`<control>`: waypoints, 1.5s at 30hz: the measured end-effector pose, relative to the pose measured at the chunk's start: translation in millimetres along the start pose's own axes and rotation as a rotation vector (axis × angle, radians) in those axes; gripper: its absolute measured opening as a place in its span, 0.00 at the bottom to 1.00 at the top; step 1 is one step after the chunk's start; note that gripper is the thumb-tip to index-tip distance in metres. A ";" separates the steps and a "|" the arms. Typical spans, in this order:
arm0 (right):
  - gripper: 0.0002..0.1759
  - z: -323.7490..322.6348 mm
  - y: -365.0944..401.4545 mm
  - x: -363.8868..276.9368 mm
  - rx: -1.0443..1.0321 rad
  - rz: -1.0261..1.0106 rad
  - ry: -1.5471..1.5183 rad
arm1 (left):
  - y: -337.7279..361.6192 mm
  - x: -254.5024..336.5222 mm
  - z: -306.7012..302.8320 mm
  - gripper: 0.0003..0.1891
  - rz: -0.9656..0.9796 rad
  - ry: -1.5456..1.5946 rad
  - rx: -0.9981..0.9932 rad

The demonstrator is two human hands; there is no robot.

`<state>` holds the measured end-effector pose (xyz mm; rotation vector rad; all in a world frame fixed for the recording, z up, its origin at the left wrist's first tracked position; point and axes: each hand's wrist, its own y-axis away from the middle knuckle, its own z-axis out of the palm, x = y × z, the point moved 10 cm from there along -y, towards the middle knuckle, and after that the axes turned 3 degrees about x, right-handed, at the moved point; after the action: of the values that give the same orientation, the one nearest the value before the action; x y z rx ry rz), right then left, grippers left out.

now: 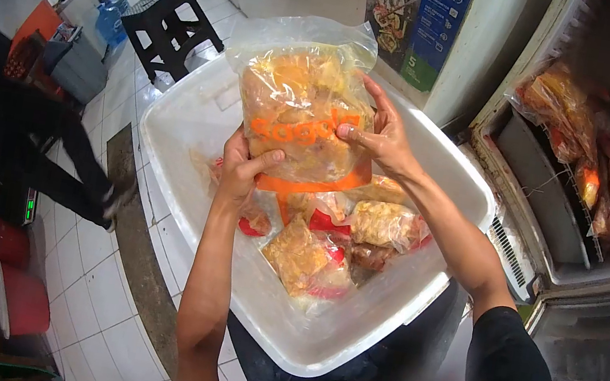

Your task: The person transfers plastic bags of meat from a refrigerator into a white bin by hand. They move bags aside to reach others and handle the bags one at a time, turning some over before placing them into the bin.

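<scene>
Between both hands is a clear plastic bag of yellowish meat (pixel 301 93) with orange lettering, raised over a white tub (pixel 280 340). My left hand (pixel 240 168) grips its lower left corner, thumb on the front. My right hand (pixel 387 136) holds the right edge, thumb pressed on the lettering. An orange band (pixel 314 184) runs along the bag's lower edge. Below, in the tub, lie several more bags of meat, among them a yellowish bag (pixel 298 254) and a paler bag (pixel 380 223). The raised bag hides part of the tub's contents.
At right an open freezer (pixel 549 175) holds bagged meat (pixel 567 121) on a rack. A black stool (pixel 171 27) stands beyond the tub. A person's dark-clothed legs (pixel 62 150) are at left, near red buckets (pixel 21 296). Water jugs (pixel 112 17) stand farther back.
</scene>
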<state>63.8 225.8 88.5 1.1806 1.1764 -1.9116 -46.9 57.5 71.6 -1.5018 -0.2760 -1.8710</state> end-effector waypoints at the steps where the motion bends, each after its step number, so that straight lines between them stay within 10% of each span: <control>1: 0.49 2.8 1.2 -2.2 0.002 0.019 -0.028 | -1.2 -1.9 -2.5 0.31 0.006 0.016 0.011; 45: 0.47 -15.7 -3.4 20.8 0.054 0.008 0.173 | 6.2 5.6 -4.0 0.29 0.045 0.061 0.031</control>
<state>58.1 240.7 67.7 1.4005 1.2136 -1.8762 -46.4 48.6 73.9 -1.4167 -0.2395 -1.8647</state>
